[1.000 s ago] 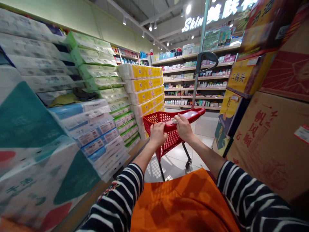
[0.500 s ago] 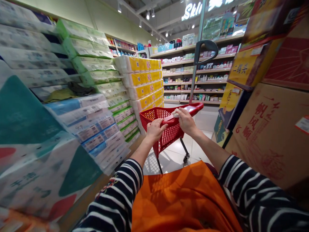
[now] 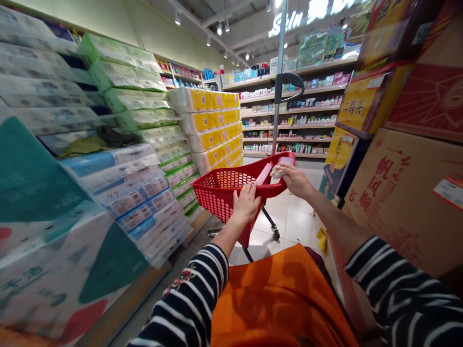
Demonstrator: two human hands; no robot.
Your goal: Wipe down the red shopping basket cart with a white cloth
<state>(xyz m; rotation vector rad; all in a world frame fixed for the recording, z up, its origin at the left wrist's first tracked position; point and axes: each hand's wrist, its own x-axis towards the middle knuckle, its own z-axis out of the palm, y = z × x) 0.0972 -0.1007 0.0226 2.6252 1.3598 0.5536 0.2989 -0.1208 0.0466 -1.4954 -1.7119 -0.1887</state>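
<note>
A red plastic shopping cart with a perforated basket stands turned at an angle in front of me. My left hand holds its near rim, fingers over the top and thumb on the outer side. In my right hand is a crumpled white cloth, pressed against the handle end of the cart. A pink strip runs across the cart between my two hands. From the cart's far side rises a grey pole with a dark loop grip.
Stacked tissue packs line the left, with yellow-and-white paper packs beyond. Cardboard cartons and yellow boxes rise on the right. Shelves of cosmetics stand behind the cart. White tiles cover the floor.
The cart has swung round, its basket end shifting left and nearer. My left hand has moved right and down along the rim; my right hand has moved right with the cloth.
</note>
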